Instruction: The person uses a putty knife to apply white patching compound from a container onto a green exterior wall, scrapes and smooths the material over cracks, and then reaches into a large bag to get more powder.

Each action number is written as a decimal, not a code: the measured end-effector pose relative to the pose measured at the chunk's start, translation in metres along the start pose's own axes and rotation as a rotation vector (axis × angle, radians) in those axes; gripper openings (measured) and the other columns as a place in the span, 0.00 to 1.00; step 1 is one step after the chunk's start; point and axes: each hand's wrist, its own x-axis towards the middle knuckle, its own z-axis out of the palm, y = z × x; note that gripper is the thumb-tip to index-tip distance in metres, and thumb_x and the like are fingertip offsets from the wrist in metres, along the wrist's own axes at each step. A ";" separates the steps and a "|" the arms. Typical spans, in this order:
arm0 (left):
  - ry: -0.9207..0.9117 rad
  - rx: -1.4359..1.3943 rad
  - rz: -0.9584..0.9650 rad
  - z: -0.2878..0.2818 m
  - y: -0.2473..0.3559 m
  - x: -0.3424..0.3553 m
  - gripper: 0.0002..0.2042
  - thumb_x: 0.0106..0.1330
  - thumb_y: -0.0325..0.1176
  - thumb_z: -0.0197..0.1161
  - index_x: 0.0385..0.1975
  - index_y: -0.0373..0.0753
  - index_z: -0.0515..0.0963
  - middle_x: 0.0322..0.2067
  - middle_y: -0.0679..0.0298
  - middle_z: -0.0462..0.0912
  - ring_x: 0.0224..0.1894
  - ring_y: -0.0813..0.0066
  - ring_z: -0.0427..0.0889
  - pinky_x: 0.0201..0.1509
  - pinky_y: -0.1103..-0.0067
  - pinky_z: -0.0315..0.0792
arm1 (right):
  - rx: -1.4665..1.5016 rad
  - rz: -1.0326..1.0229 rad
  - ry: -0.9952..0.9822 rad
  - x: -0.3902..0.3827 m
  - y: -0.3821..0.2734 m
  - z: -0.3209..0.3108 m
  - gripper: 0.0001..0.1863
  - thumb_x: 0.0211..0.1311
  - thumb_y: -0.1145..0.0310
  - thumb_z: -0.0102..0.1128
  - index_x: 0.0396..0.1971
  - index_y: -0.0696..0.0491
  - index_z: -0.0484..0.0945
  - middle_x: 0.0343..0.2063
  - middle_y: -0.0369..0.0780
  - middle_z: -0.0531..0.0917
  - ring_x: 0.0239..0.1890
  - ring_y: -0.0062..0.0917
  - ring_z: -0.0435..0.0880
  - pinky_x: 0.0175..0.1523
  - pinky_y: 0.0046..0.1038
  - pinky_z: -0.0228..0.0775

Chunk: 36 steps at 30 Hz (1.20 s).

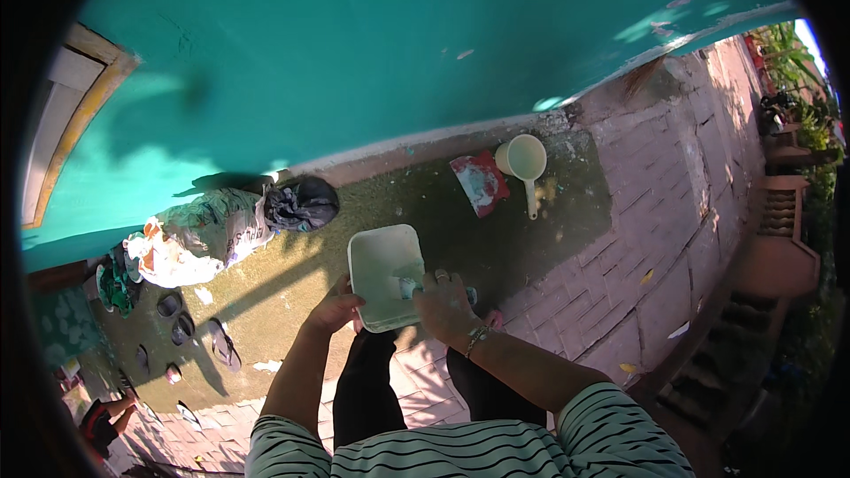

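Note:
A pale rectangular plastic tub [386, 243] is held in front of my legs. My left hand [338, 304] grips its left side, fingers wrapped at the rim. Over the tub's right edge, my right hand [446, 305] is closed around a short hand tool with a pale head [407, 288] that reaches into the tub. The far end of its handle, teal and dark, sticks out to the right of the fist. Whether the tool is a brush or a scraper cannot be made out. Something pale coats the inside of the tub.
Beyond the tub, a cream dipper [526, 158] with a handle and a red, white-smeared flat piece [480, 183] lie on the ground. A teal wall [354, 53] runs along the far side. At left are bulging sacks [208, 226], a dark bag [303, 204] and several sandals [223, 345].

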 end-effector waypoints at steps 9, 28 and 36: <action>0.067 0.095 -0.037 -0.087 -0.013 0.127 0.37 0.50 0.26 0.60 0.65 0.39 0.58 0.52 0.58 0.74 0.53 0.61 0.77 0.54 0.60 0.75 | 0.244 0.005 0.238 0.092 0.041 0.178 0.16 0.51 0.72 0.55 0.43 0.54 0.80 0.36 0.43 0.76 0.45 0.38 0.76 0.49 0.39 0.67; -0.030 0.346 -0.093 -0.108 -0.003 0.310 0.33 0.53 0.26 0.58 0.64 0.37 0.59 0.56 0.54 0.72 0.56 0.57 0.75 0.56 0.54 0.72 | 0.088 0.734 0.021 0.195 0.496 0.226 0.14 0.54 0.70 0.57 0.39 0.56 0.85 0.46 0.51 0.82 0.50 0.42 0.81 0.54 0.37 0.74; 0.010 0.346 -0.048 -0.086 -0.001 0.328 0.30 0.56 0.26 0.56 0.61 0.32 0.59 0.56 0.51 0.71 0.55 0.57 0.76 0.55 0.52 0.73 | 0.058 0.780 -0.072 0.261 0.565 0.301 0.15 0.52 0.71 0.60 0.42 0.53 0.85 0.50 0.46 0.81 0.54 0.38 0.80 0.58 0.38 0.72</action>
